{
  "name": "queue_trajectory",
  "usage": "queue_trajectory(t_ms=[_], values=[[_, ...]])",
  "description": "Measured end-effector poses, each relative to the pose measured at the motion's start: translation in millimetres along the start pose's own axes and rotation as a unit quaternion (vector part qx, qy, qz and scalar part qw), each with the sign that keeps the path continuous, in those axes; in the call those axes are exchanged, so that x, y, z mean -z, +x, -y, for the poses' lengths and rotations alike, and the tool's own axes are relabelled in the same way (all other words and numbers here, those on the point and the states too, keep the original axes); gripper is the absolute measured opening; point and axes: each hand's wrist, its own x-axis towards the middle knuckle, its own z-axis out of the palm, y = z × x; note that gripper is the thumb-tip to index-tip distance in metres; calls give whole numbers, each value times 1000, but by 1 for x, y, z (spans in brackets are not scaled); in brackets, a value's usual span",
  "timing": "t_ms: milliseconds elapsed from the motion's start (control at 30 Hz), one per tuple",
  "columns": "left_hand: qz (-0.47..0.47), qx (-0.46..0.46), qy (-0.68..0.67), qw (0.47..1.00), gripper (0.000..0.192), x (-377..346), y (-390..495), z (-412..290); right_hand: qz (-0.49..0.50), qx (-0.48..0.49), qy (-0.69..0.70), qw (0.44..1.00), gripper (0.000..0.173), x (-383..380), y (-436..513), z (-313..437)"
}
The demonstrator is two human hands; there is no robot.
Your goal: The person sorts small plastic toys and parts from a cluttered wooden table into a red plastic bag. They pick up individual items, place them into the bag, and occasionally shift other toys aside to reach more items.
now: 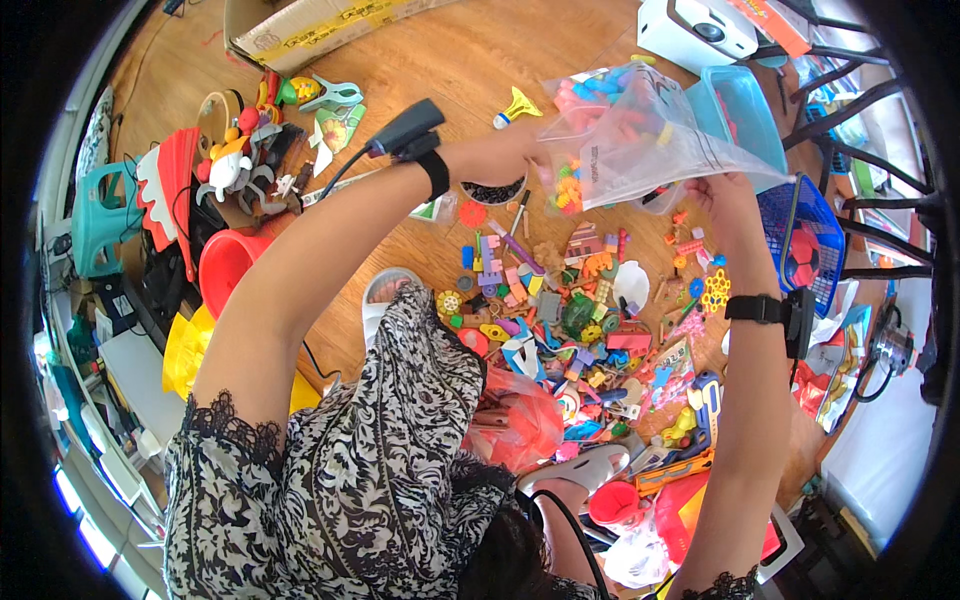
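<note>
A clear plastic bag (637, 165) is stretched between my two hands, above the far side of a toy pile. My left hand (534, 148) grips its left edge, with the fingers mostly hidden by the plastic. At the bag's lower right edge, my right hand (716, 191) pinches the plastic. Small colourful toy pieces (568, 187) show through the bag at the lower left, and pink and blue pieces (596, 94) show near its top. Below the hands, many mixed small toys (570, 300) lie on the wooden floor. A container of black pieces (493, 193) stands beside my left hand.
A light-blue plastic bin (739, 112) and a blue basket (802, 247) with a red ball stand at the right. A cardboard box (300, 37) is at the far left, a white projector (697, 30) at the far right. A red bucket (229, 270) lies left of my knee.
</note>
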Motion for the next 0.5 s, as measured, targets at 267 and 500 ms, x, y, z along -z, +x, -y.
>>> queue_trajectory(t_ms=[267,500], values=[[-105,295,90,945,16,11,-40,37,20,13,-123,992,17,-31,-23,4],[-51,226,100,968,20,-5,-53,55,57,-49,-75,994,17,-54,-26,18]])
